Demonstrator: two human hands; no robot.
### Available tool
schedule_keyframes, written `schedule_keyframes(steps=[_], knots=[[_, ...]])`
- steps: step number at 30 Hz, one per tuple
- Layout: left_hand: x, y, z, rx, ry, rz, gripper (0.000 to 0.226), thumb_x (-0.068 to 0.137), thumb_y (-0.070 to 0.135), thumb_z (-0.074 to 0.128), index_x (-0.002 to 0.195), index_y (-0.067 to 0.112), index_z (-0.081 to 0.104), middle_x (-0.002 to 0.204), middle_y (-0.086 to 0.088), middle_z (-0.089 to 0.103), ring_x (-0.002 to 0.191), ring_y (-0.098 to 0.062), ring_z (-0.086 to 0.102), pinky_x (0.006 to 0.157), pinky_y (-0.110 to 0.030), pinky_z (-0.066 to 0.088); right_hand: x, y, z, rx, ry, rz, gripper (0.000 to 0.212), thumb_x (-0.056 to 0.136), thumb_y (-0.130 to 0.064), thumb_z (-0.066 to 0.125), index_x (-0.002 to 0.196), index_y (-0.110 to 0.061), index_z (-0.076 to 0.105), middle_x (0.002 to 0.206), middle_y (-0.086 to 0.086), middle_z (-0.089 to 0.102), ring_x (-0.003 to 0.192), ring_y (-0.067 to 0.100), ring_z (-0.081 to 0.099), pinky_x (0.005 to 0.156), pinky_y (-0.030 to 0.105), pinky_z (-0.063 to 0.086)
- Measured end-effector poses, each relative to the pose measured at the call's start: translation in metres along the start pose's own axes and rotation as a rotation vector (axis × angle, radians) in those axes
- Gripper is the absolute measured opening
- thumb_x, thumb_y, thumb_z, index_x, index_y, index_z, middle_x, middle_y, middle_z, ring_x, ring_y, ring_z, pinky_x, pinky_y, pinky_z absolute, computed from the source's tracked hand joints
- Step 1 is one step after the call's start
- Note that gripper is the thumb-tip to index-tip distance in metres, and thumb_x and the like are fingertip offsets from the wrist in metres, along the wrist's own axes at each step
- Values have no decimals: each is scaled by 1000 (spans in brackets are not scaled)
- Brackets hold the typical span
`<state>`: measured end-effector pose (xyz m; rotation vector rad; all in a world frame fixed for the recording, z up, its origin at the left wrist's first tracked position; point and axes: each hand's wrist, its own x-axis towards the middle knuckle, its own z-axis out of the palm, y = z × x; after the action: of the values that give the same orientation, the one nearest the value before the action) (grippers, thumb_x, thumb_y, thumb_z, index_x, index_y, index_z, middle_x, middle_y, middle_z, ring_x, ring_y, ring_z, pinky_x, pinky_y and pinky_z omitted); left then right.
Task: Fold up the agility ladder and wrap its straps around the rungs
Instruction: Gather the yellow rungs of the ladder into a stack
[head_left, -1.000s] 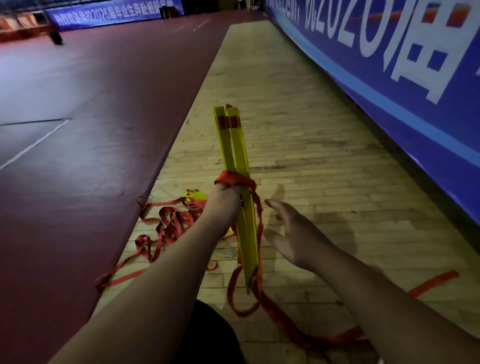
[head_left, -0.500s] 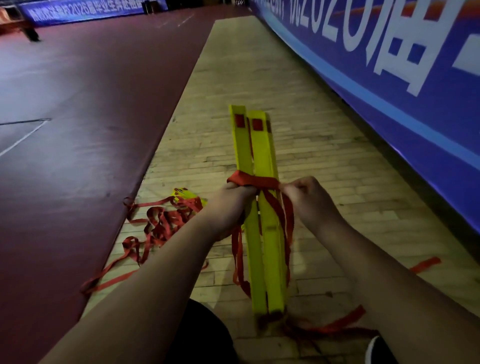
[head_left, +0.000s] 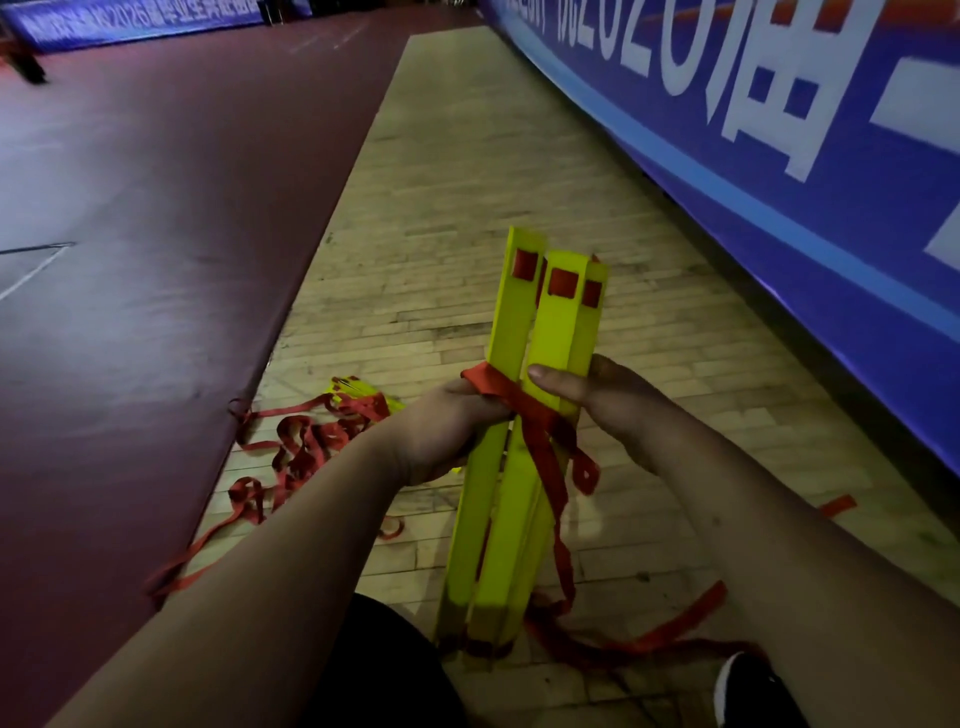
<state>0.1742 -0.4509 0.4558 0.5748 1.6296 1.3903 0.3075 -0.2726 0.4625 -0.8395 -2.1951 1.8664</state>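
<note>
A bundle of yellow ladder rungs (head_left: 524, 499) stands upright on the wooden floor in front of me, its lower end near my knee. A red strap (head_left: 540, 452) is looped around the bundle's middle and trails down its right side. My left hand (head_left: 441, 436) grips the strap and the left side of the rungs. My right hand (head_left: 608, 405) holds the bundle from the right, thumb pressed across the front of a rung. More red strap (head_left: 306, 447) lies tangled on the floor to the left, with another yellow rung (head_left: 363, 395) in it.
A dark red mat (head_left: 156, 260) covers the floor to the left of the wooden strip (head_left: 467, 182). A blue banner wall (head_left: 779, 182) runs along the right. Loose strap (head_left: 675, 623) trails across the floor by my black shoe (head_left: 748, 691).
The rung bundle has been turned so its flat faces show. My right hand, open in the air a second ago, came in, gripped the strap, and now holds the rungs.
</note>
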Motion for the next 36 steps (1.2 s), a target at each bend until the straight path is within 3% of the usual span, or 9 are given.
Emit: schedule_keyframes(steps=[4, 8, 13, 18, 20, 23, 27, 31, 36], knots=[[-4, 4, 0, 45, -41, -9, 29, 105, 2, 61, 133, -1, 71, 129, -24, 75, 123, -44, 71, 105, -53, 60, 5, 9, 6, 256, -48, -114, 47, 81, -39, 91, 125, -24, 81, 122, 0, 82, 117, 24, 77, 113, 54, 53], [-5, 7, -12, 516, -75, -32, 22, 102, 37, 66, 110, 18, 74, 94, -6, 66, 80, -20, 58, 73, -33, 49, 6, 10, 15, 248, 52, -142, 27, 85, -37, 86, 111, -29, 86, 112, 1, 84, 107, 27, 80, 107, 56, 57], [-4, -10, -44, 1041, -119, -302, 49, 102, 52, 65, 139, 20, 63, 113, -5, 74, 84, -19, 67, 81, -43, 60, 1, 6, 17, 122, 162, -143, 4, 94, -32, 85, 91, -29, 85, 96, -8, 84, 94, 18, 81, 96, 46, 63], [-23, -16, -60, 994, -85, -610, 53, 112, 54, 51, 129, 5, 65, 103, -7, 83, 81, -18, 79, 84, -42, 61, -8, -5, 18, -27, 202, -230, 5, 97, -33, 81, 95, -29, 82, 92, -8, 82, 91, 14, 77, 85, 34, 59], [-34, -17, -57, 1038, -98, -612, 58, 111, 57, 50, 119, 3, 70, 105, -7, 84, 88, -19, 81, 84, -38, 59, -11, -11, 21, -62, 165, -253, 9, 96, -31, 82, 98, -23, 83, 93, -7, 83, 90, 12, 77, 85, 34, 59], [-48, -20, -56, 1145, 1, -346, 77, 101, 67, 63, 145, 4, 58, 138, -13, 71, 118, -27, 71, 94, -37, 52, -24, -23, 28, -61, 53, -245, 14, 95, -34, 84, 102, -21, 84, 95, -8, 84, 92, 16, 80, 93, 45, 63], [-75, -7, -39, 700, -27, -21, 76, 91, 59, 82, 155, 32, 53, 148, 10, 65, 131, -10, 65, 113, -37, 52, -53, -38, 34, -10, -116, -316, 18, 99, -33, 79, 111, -21, 84, 105, -7, 84, 99, 14, 80, 98, 46, 62], [-96, -8, -12, 441, 22, 97, 37, 97, 29, 83, 133, 26, 74, 123, 7, 80, 115, -11, 75, 102, -34, 59, -71, -39, 41, 187, -147, -362, 18, 102, -24, 76, 118, -19, 83, 116, 1, 83, 110, 23, 79, 105, 53, 58], [-115, -13, 3, 310, 66, 92, 34, 96, 27, 84, 129, 23, 73, 109, -1, 83, 94, -24, 75, 85, -44, 61, -83, -26, 54, 365, -11, -337, 14, 96, -20, 82, 108, -23, 87, 115, 6, 83, 110, 30, 79, 106, 62, 57]])
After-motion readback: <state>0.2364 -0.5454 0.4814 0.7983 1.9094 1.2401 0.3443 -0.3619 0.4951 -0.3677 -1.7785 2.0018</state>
